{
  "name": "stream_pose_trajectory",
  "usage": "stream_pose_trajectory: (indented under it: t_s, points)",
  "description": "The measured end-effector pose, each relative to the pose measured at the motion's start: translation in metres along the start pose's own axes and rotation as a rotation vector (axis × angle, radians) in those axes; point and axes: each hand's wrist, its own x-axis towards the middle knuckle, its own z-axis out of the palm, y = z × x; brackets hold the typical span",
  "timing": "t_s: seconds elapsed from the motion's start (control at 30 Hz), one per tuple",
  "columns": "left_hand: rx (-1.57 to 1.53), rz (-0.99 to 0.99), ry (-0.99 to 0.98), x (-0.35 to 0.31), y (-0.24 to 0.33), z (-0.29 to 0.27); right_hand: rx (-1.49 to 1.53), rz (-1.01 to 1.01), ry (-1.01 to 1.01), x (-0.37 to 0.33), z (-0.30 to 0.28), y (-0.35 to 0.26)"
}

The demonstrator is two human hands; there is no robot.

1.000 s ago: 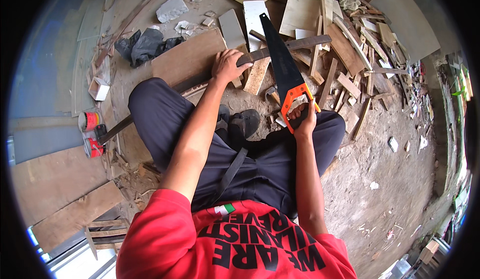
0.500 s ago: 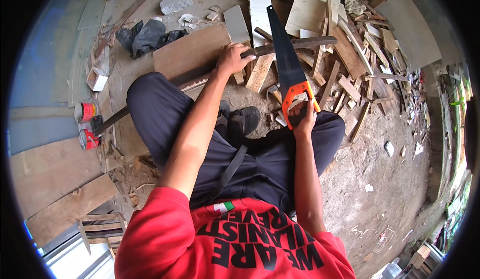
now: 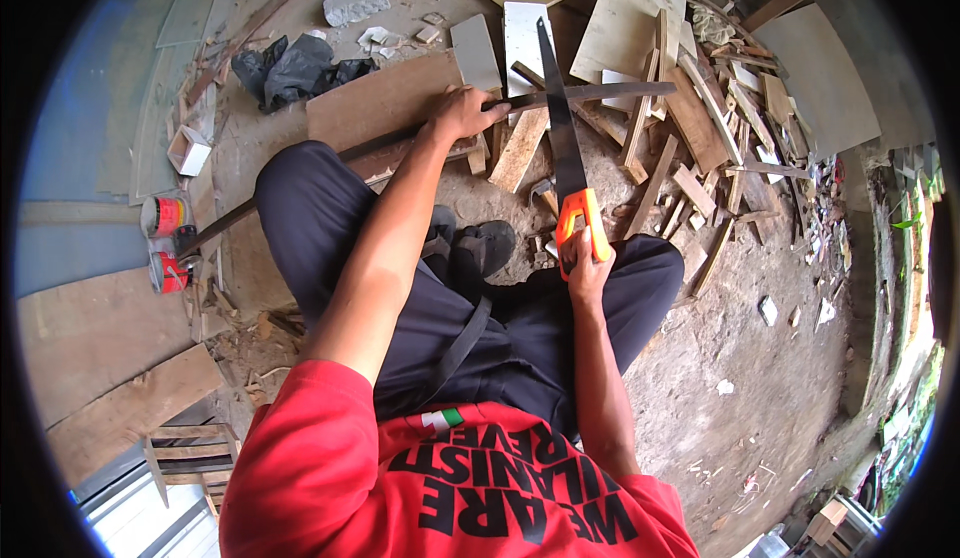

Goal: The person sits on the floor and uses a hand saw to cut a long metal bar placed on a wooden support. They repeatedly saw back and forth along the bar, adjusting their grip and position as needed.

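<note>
My right hand [image 3: 588,270] is wrapped round the orange handle of a handsaw [image 3: 566,143]. Its dark blade points away from me and crosses a long, dark wooden strip [image 3: 625,90]. Whether the teeth have bitten into the wood cannot be made out. Left of the blade, my left hand [image 3: 460,114] is closed over the strip, pressing it near a wide brown board [image 3: 375,100]. The strip slants from the far right down past my left knee, its near end beside two red-labelled cans [image 3: 165,216].
Wood offcuts [image 3: 700,123] lie heaped at the far right. A black plastic bag [image 3: 300,70] and a pale stone block [image 3: 355,0] are at the far left. My sandalled feet [image 3: 483,248] lie below the strip, near a hammer-like tool [image 3: 544,194].
The saw has drawn slightly back toward me and left, and its blade has turned more edge-on to view. My left hand keeps its grip on the strip, nearly still.
</note>
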Motion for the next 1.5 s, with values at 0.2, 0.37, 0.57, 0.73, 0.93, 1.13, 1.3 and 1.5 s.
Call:
stream_pose_trajectory:
  t_s: [0.2,0.37,0.57,0.73,0.93,1.13,1.3,1.5]
  points:
    - [0.037,0.027,0.012,0.006,-0.009,0.004,-0.122,-0.021,-0.051,-0.001,-0.005,0.007]
    - [0.013,-0.09,-0.065,0.006,-0.007,-0.004,-0.151,-0.001,-0.059,0.0,0.01,-0.006]
    - [-0.007,-0.202,-0.243,0.016,0.005,-0.009,-0.291,0.052,-0.052,-0.013,0.013,-0.015]
    - [0.119,-0.17,-0.146,0.017,-0.006,0.001,-0.367,-0.001,-0.059,-0.028,0.022,-0.036]
    - [0.141,-0.165,-0.186,0.02,-0.005,0.005,-0.496,-0.061,-0.086,-0.034,0.025,-0.069]
    - [0.173,-0.1,-0.112,0.018,-0.012,0.011,-0.554,-0.031,-0.097,-0.039,0.02,-0.09]
    - [0.166,-0.114,-0.143,0.019,-0.014,0.009,-0.528,0.034,-0.106,-0.03,0.028,-0.108]
    - [0.195,-0.131,-0.179,0.017,-0.007,0.003,-0.538,0.078,-0.113,-0.041,0.013,-0.108]
